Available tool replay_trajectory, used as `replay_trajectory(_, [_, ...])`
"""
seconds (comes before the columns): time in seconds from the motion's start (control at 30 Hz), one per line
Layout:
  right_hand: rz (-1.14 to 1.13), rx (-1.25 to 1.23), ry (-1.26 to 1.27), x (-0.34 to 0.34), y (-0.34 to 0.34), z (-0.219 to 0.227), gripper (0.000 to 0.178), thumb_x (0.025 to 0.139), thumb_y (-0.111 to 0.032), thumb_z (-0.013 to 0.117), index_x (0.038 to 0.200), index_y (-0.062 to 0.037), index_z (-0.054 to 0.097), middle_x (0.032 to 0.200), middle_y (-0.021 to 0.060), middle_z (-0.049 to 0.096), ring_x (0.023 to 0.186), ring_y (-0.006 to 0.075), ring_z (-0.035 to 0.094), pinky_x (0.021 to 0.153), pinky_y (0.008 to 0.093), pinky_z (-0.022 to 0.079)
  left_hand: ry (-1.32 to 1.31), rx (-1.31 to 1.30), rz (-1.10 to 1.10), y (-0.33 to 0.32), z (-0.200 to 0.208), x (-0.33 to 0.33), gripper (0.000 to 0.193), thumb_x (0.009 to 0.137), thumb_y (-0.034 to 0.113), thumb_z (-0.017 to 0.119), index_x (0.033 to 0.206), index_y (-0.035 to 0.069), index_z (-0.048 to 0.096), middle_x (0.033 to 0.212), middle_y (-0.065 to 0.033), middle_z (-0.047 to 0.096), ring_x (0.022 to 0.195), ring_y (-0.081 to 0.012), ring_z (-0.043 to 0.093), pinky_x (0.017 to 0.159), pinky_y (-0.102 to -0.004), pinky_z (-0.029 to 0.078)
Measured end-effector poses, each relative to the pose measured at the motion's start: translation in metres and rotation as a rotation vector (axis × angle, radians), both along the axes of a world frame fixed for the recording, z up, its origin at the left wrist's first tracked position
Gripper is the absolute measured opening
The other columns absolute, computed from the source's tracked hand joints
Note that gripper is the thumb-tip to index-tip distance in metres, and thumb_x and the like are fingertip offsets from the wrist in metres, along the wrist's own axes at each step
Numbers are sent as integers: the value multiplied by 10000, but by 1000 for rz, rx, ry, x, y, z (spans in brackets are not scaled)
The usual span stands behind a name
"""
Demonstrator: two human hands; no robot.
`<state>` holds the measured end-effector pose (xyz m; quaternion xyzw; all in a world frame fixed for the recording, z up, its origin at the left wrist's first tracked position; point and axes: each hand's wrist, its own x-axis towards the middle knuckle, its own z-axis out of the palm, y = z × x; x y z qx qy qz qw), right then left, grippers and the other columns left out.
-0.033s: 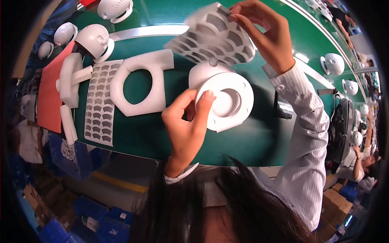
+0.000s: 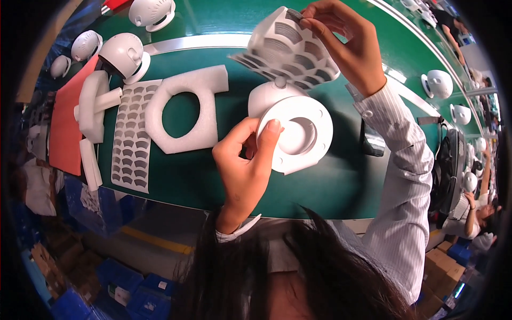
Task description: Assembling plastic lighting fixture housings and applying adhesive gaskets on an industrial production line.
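Observation:
My left hand [image 2: 242, 165] grips a white rounded camera-like housing [image 2: 294, 153], thumb on its flat round base. The base faces me, showing a round recess and small holes. Above it, my right hand [image 2: 354, 50] pinches the upper corner of a pale sheet of grey curved stickers [image 2: 288, 45] between thumb and fingers. The sheet curls and hangs just behind the housing, partly blurred. Left of my left hand lies a white foam piece [image 2: 157, 128] with a large round opening. Beside it, partly under its edge, another sticker sheet [image 2: 130, 143] rests on the green table [image 2: 234, 194].
Farther left are a white foam block [image 2: 92, 106], an orange-red sheet [image 2: 64, 125] and a white housing [image 2: 122, 53]. A dark glossy object [image 2: 373, 143] lies near my right sleeve. Another housing [image 2: 440, 84] stands far right, near a black bag [image 2: 452, 165]. Other people work beyond.
The sticker sheet in my right hand has swung slightly to the right and curled more. My left hand and the housing have barely moved.

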<state>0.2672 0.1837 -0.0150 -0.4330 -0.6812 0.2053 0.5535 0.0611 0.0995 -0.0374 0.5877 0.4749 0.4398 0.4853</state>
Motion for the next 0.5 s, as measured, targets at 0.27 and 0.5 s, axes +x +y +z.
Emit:
replay_trajectory(0.27, [162, -293, -324, 11, 8, 27, 143, 752, 38, 623, 879, 3, 568, 864, 92, 599, 859, 183, 611, 722, 267, 469, 27, 112, -55, -32, 30, -17, 132, 815, 69, 640, 748, -32, 587, 587, 4, 486, 524, -28, 356, 458, -208, 224])
replay_trajectory(0.5, [441, -317, -492, -11, 19, -17, 83, 839, 31, 555, 889, -35, 567, 815, 66, 625, 783, 164, 620, 722, 282, 507, -13, 128, -169, -39, 63, -25, 123, 765, 38, 657, 733, -60, 591, 591, -48, 538, 499, -61, 403, 450, -225, 255])
